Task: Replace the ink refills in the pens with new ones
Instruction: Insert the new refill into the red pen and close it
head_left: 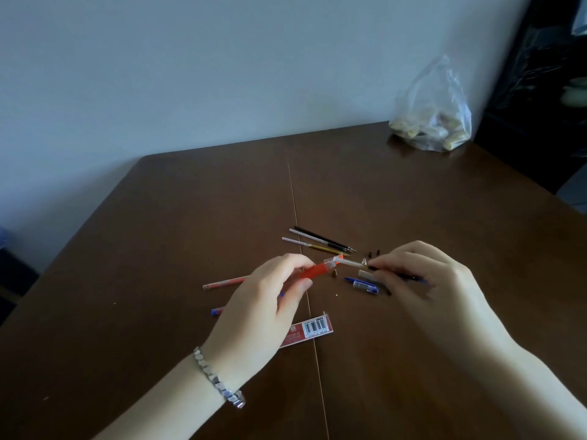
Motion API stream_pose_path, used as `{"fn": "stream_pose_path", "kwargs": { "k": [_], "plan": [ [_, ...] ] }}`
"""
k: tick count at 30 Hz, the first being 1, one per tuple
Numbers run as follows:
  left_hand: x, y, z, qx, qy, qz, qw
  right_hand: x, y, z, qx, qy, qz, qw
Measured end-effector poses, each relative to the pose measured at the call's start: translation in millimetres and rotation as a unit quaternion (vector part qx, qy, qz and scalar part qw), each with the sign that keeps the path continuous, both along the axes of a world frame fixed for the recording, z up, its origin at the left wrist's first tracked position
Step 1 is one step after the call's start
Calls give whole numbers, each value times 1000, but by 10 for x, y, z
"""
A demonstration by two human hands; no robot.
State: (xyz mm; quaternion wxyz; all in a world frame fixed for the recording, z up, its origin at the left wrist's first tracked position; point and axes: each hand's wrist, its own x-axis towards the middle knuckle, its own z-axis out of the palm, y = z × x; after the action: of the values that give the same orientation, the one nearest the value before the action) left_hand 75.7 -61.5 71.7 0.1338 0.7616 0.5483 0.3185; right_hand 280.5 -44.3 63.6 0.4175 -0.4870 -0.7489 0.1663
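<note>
While the left hand (273, 296) pinches the red pen (317, 269) by its barrel and the right hand (413, 277) pinches a slim pale piece at the pen's open end, apparently a refill (351, 263), both are held just above the surface (158, 217), so any slip drops the parts among the clutter below. Each grip is narrow, fingertips closed on its thing; the right hand also seems to trap a dark pen (409, 276) under its fingers, and that crowding is the likeliest cause of trouble, since a shift to steady the refill could let the dark pen roll off.

Misalignment is the next risk. If the refill meets the barrel at an angle, pushing could bend it or jam its tip, and blur hides how straight it sits.

Small loose bits lie close by: a tiny brass-coloured piece (334, 273) just under the pen, dark specks (374, 251) beyond the right fingers, and a pale speck (336, 294) nearer the person. A brush of either wrist could scatter them, and they would be hard to find on the dark wood.

Old and new refills could also be confused. Three loose refills (317, 241) lie beyond the hands, a red refill (225, 282) to the left, a blue pen (362, 284) under the right hand, and the red packet (313, 328) near the left wrist.
</note>
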Motion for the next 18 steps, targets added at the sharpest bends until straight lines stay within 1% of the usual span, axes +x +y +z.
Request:
{"fn": "stream_pose_path", "kwargs": {
  "k": [8,13,15,18],
  "plan": [
    [22,-70,5,-37,-44,-17,998,36,-43,-6,-24,-19,7,1000],
    [7,-97,-69,-29,-14,-28,999,74,-91,25,-9,-77,4,997],
    [1,-109,-90,-26,-7,-26,999,88,-104,30,-9,-82,3,997],
    [2,-115,-86,-28,-21,-20,999,117,-104,17,-16,-79,-7,997]
  ]
}}
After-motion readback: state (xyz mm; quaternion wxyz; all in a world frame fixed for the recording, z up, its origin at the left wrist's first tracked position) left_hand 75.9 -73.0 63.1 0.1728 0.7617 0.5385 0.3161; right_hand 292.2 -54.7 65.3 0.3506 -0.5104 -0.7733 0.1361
